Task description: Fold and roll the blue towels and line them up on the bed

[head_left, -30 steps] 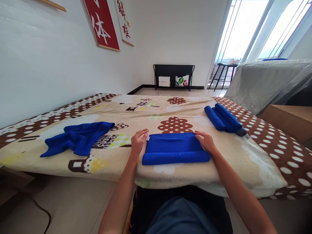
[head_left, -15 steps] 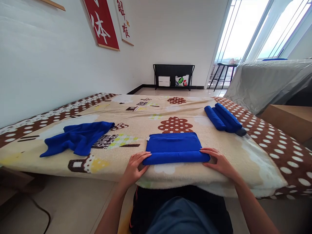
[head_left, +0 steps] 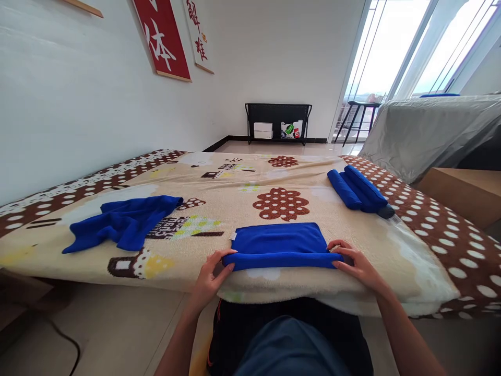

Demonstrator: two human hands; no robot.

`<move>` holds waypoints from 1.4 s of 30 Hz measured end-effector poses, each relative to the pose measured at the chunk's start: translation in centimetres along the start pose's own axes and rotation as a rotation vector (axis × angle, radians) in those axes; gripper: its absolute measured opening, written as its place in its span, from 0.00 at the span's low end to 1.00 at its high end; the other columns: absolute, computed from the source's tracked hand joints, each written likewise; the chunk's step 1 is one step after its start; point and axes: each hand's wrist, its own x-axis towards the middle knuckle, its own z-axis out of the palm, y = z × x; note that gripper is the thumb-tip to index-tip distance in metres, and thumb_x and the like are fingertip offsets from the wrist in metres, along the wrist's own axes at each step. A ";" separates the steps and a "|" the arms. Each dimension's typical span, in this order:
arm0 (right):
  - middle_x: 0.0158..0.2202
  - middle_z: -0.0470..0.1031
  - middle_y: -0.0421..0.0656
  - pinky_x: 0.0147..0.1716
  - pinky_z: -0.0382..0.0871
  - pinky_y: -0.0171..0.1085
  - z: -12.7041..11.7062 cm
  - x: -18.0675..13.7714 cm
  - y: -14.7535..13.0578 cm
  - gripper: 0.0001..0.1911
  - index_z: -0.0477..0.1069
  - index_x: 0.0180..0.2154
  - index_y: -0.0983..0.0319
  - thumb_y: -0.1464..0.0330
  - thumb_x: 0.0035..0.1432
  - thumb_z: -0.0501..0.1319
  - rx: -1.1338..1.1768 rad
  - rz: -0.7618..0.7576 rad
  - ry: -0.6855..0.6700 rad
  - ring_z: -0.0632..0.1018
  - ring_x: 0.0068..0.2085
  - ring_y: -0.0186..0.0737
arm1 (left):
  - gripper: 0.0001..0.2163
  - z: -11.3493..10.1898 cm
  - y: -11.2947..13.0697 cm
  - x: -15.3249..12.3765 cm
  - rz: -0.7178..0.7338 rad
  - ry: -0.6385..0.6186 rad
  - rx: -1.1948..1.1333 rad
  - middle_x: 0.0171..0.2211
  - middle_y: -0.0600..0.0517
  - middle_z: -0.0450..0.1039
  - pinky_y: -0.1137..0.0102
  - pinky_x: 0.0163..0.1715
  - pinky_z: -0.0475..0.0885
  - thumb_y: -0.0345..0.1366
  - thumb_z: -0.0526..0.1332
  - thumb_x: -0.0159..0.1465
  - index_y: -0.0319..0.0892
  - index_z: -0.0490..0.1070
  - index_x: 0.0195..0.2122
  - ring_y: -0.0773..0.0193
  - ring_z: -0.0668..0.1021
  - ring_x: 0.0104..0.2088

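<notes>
In front of me a blue towel [head_left: 278, 239] lies on the patterned blanket, its near edge rolled into a tube and its far part flat. A small white tag sticks out at its left side. My left hand [head_left: 213, 271] pinches the left end of the rolled edge between thumb and fingers. At the opposite end my right hand [head_left: 354, 263] grips the roll the same way. A crumpled blue towel [head_left: 125, 222] lies off to the left. Rolled blue towels [head_left: 358, 189] rest side by side on the right, with a dark end showing at the nearest part.
The bed's cream blanket [head_left: 219, 188] has a brown dotted border. Beyond it stands a low black rack [head_left: 278, 112] with a white box. A cardboard box [head_left: 462, 183] and a plastic-covered piece of furniture [head_left: 426, 125] are at the right, near a black stool [head_left: 362, 112].
The towel between my hands has been drawn toward me and lies nearer the bed's edge. My hands have moved slightly apart at the roll's ends. The other towels stay put.
</notes>
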 end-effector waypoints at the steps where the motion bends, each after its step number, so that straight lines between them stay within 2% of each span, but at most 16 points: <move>1: 0.51 0.72 0.47 0.56 0.64 0.46 0.2 0.0 0.1 0.15 0.76 0.38 0.59 0.55 0.65 0.58 -0.024 -0.005 0.005 0.73 0.53 0.47 | 0.14 0.1 0.2 0.0 -0.015 0.013 0.011 0.46 0.51 0.76 0.61 0.51 0.68 0.44 0.56 0.69 0.51 0.72 0.53 0.57 0.76 0.45; 3: 0.51 0.73 0.47 0.57 0.63 0.48 1.1 0.2 0.1 0.14 0.75 0.38 0.59 0.57 0.65 0.56 -0.125 0.008 0.108 0.73 0.53 0.47 | 0.15 0.5 0.7 0.3 -0.030 0.055 0.104 0.43 0.51 0.76 0.59 0.51 0.68 0.42 0.55 0.69 0.51 0.73 0.54 0.56 0.76 0.43; 5: 0.52 0.74 0.47 0.56 0.62 0.51 2.6 0.6 -0.3 0.13 0.75 0.42 0.59 0.60 0.64 0.57 -0.285 0.048 0.330 0.73 0.54 0.50 | 0.15 1.0 1.4 0.8 -0.036 0.140 0.269 0.44 0.49 0.75 0.55 0.52 0.66 0.39 0.55 0.68 0.51 0.75 0.52 0.54 0.75 0.45; 7: 0.53 0.74 0.48 0.56 0.61 0.53 4.2 1.1 -1.6 0.13 0.74 0.47 0.59 0.64 0.63 0.57 -0.437 0.062 0.536 0.73 0.54 0.51 | 0.17 1.8 2.4 1.6 -0.009 0.227 0.425 0.50 0.46 0.74 0.52 0.55 0.64 0.34 0.56 0.66 0.50 0.76 0.52 0.51 0.73 0.52; 8: 0.54 0.74 0.47 0.56 0.60 0.52 5.1 1.5 -2.5 0.15 0.73 0.50 0.58 0.67 0.64 0.55 -0.486 0.036 0.571 0.73 0.55 0.50 | 0.19 2.3 3.1 2.1 0.035 0.233 0.472 0.54 0.45 0.72 0.52 0.56 0.63 0.30 0.55 0.65 0.50 0.75 0.54 0.50 0.72 0.55; 9: 0.55 0.74 0.47 0.57 0.60 0.52 5.8 1.9 -3.6 0.17 0.73 0.52 0.58 0.70 0.64 0.54 -0.511 -0.013 0.551 0.73 0.56 0.49 | 0.22 3.1 3.9 2.5 0.101 0.198 0.491 0.57 0.46 0.71 0.52 0.58 0.62 0.27 0.53 0.64 0.49 0.74 0.56 0.51 0.71 0.58; 11: 0.57 0.74 0.45 0.58 0.60 0.50 7.2 3.1 -6.0 0.21 0.71 0.56 0.56 0.73 0.65 0.50 -0.502 -0.138 0.394 0.73 0.57 0.47 | 0.26 5.0 5.8 3.6 0.257 0.044 0.470 0.59 0.47 0.71 0.56 0.61 0.62 0.23 0.51 0.62 0.47 0.71 0.59 0.55 0.71 0.60; 13: 0.58 0.73 0.45 0.59 0.62 0.49 8.1 4.6 -8.0 0.21 0.70 0.59 0.57 0.70 0.68 0.50 -0.469 -0.206 0.229 0.73 0.58 0.46 | 0.24 7.4 7.5 4.6 0.351 -0.100 0.436 0.59 0.46 0.73 0.58 0.61 0.63 0.25 0.52 0.64 0.43 0.70 0.60 0.57 0.73 0.59; 16: 0.58 0.74 0.46 0.58 0.64 0.48 8.8 6.8 -9.0 0.21 0.71 0.58 0.58 0.63 0.72 0.47 -0.476 -0.160 0.157 0.74 0.58 0.46 | 0.19 10.2 9.0 5.9 0.305 -0.125 0.463 0.57 0.42 0.75 0.55 0.59 0.66 0.32 0.52 0.69 0.38 0.71 0.58 0.53 0.76 0.57; 18: 0.57 0.74 0.46 0.58 0.64 0.48 8.7 7.7 -8.3 0.22 0.73 0.56 0.59 0.60 0.72 0.46 -0.510 -0.095 0.176 0.74 0.58 0.46 | 0.18 10.8 8.8 6.5 0.242 -0.087 0.500 0.55 0.41 0.76 0.55 0.55 0.68 0.36 0.50 0.72 0.38 0.74 0.55 0.52 0.76 0.56; 24: 0.61 0.71 0.46 0.61 0.62 0.52 6.3 7.0 -3.9 0.26 0.72 0.56 0.58 0.53 0.72 0.46 -0.582 0.158 0.231 0.70 0.63 0.47 | 0.21 7.3 4.6 6.8 0.031 0.035 0.586 0.59 0.42 0.73 0.51 0.56 0.67 0.46 0.49 0.73 0.42 0.75 0.54 0.47 0.72 0.61; 27: 0.62 0.70 0.45 0.62 0.59 0.51 5.6 5.9 -2.4 0.26 0.70 0.58 0.59 0.55 0.73 0.44 -0.564 0.160 0.252 0.69 0.64 0.46 | 0.21 5.8 2.8 6.3 -0.011 0.043 0.577 0.60 0.41 0.71 0.48 0.60 0.61 0.45 0.49 0.73 0.40 0.73 0.57 0.47 0.71 0.62; 31: 0.64 0.66 0.48 0.61 0.58 0.50 5.7 4.4 -1.5 0.25 0.65 0.63 0.59 0.58 0.73 0.44 -0.599 0.079 0.352 0.67 0.65 0.48 | 0.19 5.1 1.6 5.0 0.126 0.091 0.564 0.63 0.44 0.68 0.47 0.64 0.51 0.38 0.46 0.74 0.46 0.68 0.61 0.52 0.69 0.63; 35: 0.63 0.67 0.49 0.60 0.56 0.50 5.8 2.1 -1.1 0.21 0.67 0.62 0.55 0.63 0.71 0.50 -0.642 -0.040 0.465 0.70 0.62 0.48 | 0.21 4.2 1.0 2.7 0.276 0.164 0.566 0.63 0.45 0.68 0.53 0.60 0.54 0.30 0.49 0.72 0.50 0.65 0.63 0.53 0.69 0.62; 38: 0.57 0.73 0.47 0.59 0.57 0.49 5.8 0.1 -0.8 0.21 0.69 0.60 0.54 0.69 0.68 0.52 -0.635 -0.111 0.429 0.73 0.57 0.45 | 0.23 3.2 1.0 1.2 0.337 0.105 0.529 0.56 0.46 0.74 0.57 0.57 0.58 0.26 0.49 0.68 0.50 0.68 0.60 0.54 0.74 0.57; 42: 0.60 0.70 0.46 0.58 0.59 0.48 5.7 -1.2 -0.7 0.29 0.63 0.64 0.54 0.71 0.62 0.53 -0.611 -0.128 0.372 0.70 0.62 0.47 | 0.25 2.6 1.8 0.6 0.319 0.050 0.539 0.57 0.45 0.73 0.56 0.55 0.58 0.25 0.53 0.63 0.47 0.66 0.60 0.51 0.73 0.57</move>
